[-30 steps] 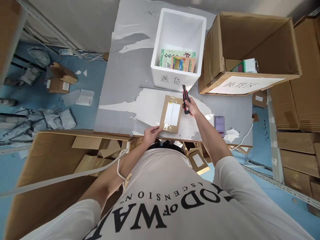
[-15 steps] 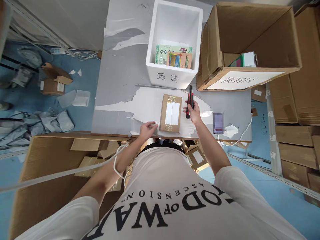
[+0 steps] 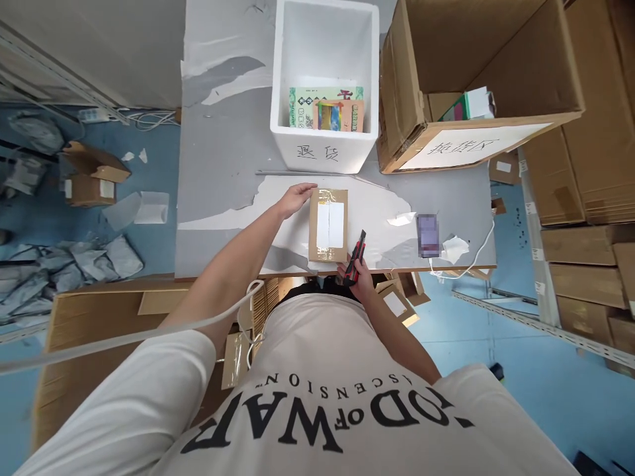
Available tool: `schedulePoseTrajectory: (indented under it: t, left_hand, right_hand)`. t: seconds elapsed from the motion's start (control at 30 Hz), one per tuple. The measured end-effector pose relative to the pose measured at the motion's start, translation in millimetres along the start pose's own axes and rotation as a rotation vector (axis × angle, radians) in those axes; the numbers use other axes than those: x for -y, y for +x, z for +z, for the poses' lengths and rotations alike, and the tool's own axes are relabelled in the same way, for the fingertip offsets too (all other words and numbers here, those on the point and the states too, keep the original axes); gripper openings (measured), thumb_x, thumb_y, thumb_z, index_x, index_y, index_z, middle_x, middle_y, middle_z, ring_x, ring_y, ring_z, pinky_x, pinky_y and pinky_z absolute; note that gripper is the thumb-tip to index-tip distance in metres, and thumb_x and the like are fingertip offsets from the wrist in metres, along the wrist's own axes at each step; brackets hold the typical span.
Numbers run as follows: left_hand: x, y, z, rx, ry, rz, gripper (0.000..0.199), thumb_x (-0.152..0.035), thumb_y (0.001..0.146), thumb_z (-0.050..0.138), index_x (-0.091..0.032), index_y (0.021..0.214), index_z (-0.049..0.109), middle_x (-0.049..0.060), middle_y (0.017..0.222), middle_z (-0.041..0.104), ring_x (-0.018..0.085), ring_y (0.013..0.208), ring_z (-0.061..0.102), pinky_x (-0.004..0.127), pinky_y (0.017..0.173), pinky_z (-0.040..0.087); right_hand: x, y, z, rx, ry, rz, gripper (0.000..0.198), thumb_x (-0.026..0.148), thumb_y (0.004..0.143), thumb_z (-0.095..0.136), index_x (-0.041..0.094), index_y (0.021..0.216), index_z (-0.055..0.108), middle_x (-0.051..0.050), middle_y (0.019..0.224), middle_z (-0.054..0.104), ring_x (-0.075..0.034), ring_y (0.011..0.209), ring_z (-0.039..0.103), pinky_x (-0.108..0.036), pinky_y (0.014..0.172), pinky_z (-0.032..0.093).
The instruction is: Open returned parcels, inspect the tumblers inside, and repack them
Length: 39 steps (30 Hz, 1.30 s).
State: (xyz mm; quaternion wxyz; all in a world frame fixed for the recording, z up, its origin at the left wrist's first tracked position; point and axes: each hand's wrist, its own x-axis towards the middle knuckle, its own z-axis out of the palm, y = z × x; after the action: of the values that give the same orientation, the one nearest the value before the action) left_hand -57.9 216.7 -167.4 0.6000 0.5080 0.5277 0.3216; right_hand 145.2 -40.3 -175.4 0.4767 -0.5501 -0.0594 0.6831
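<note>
A small brown cardboard box (image 3: 313, 225) lies near the table's front edge, with clear tape at both ends and a white label (image 3: 330, 225) on top. At its far left corner, my left hand (image 3: 296, 199) has its fingers stretched out, their tips touching the box. My right hand (image 3: 361, 281) is wrapped round a red and black utility knife (image 3: 355, 258) beside the near right corner, and its fingertips reach the box's near edge. The knife points up and away from me; I cannot tell whether its blade is out.
Behind the box stand a white foam bin (image 3: 325, 151) with books (image 3: 340, 118) inside and a large open carton (image 3: 404, 142). A phone (image 3: 427, 236) on a white cable and scraps of paper (image 3: 454, 250) lie to the right. A big carton (image 3: 99, 317) stands below left.
My left hand has moved forward from the box's near left side to its far left corner. My right hand, still with the utility knife, has come back to the near right corner.
</note>
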Motion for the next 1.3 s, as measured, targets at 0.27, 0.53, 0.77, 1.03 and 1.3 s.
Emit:
schedulePoseTrajectory:
  t: [0.27,0.53,0.77,1.03,1.3]
  left_hand:
    - [4.5,-4.9,-6.3,0.038,-0.096,-0.022,0.040,-0.045,0.071,0.077,-0.015,0.097,0.073,0.008,0.096,0.072,0.018,0.091,0.065,0.036,0.092,0.050]
    - [4.1,-79.2,-33.5,-0.244,-0.111,-0.012,0.064,-0.061,0.057,0.081,-0.013,0.100,0.076,0.009,0.095,0.075,0.021,0.090,0.067,0.036,0.088,0.053]
    - [37.2,-152.8,-3.6,-0.485,-0.223,-0.136,0.067,-0.058,0.059,0.080,-0.011,0.107,0.073,0.011,0.099,0.075,0.022,0.090,0.070,0.040,0.086,0.058]
    - [21.3,-150.8,-3.5,-0.395,0.448,0.090,0.068,-0.026,0.078,0.061,-0.012,0.143,0.046,0.019,0.150,0.043,0.032,0.141,0.040,0.050,0.113,0.038]
    - [-18.7,-110.7,1.7,0.213,1.157,0.332,0.076,-0.034,0.082,0.054,-0.012,0.151,0.030,0.018,0.162,0.019,0.035,0.151,0.012,0.058,0.119,0.010]
  right_hand:
    - [8.1,8.1,-4.9,-0.002,0.083,-0.032,0.053,0.045,0.077,0.070,0.033,0.124,0.048,-0.003,0.113,0.070,-0.021,0.096,0.071,-0.045,0.086,0.060]
    - [97.4,48.5,-1.8,0.013,0.010,-0.125,0.031,0.037,0.077,0.071,0.026,0.100,0.052,0.002,0.096,0.070,-0.015,0.085,0.071,-0.035,0.083,0.061]
    - [142.3,91.8,28.6,0.127,-0.243,-0.202,0.030,0.042,0.080,0.068,0.024,0.097,0.050,0.004,0.086,0.068,-0.009,0.070,0.064,-0.021,0.063,0.055]
    - [132.2,90.2,25.7,0.074,-0.402,-0.310,0.045,0.054,0.074,0.069,0.025,0.104,0.051,-0.002,0.103,0.069,-0.013,0.078,0.066,-0.027,0.069,0.056]
    - [122.0,37.7,-22.4,0.101,-0.770,-0.311,0.077,0.056,0.081,0.058,0.027,0.149,0.033,-0.008,0.110,0.066,-0.011,0.062,0.062,-0.031,0.057,0.057]
